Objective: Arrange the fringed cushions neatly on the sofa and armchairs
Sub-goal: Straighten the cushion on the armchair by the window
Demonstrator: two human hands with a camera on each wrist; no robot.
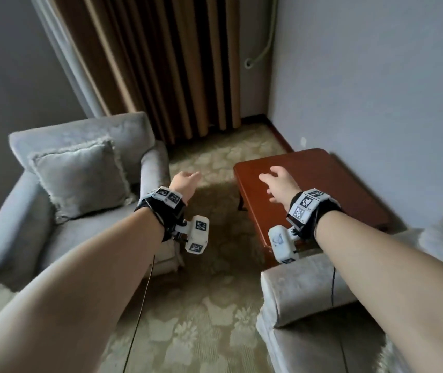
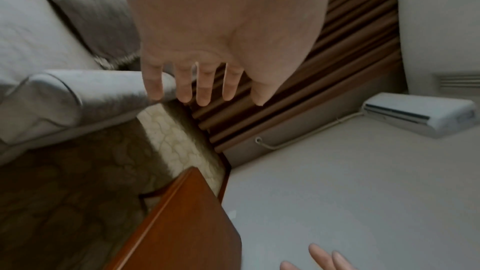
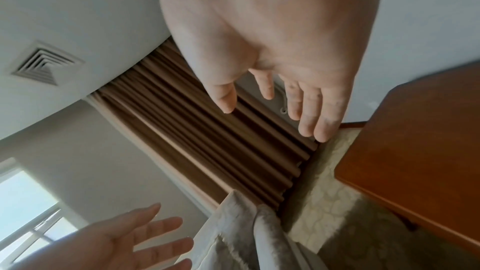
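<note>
A grey fringed cushion [image 1: 80,179] leans upright against the back of the grey armchair [image 1: 5,238] at the left; the left wrist view shows its edge [image 2: 85,13]. My left hand [image 1: 186,181] hovers in the air just right of that chair's armrest [image 1: 153,170], fingers straight and holding nothing [image 2: 197,87]. My right hand [image 1: 278,181] floats above the wooden side table [image 1: 349,189], fingers spread and empty [image 3: 293,106]. Neither hand touches a cushion.
A second grey armchair's armrest [image 1: 303,292] lies below my right forearm at the lower right. Brown curtains [image 1: 174,63] hang in the corner ahead. Patterned carpet [image 1: 201,305] runs between the chairs. An air conditioner [image 2: 420,114] is on the wall.
</note>
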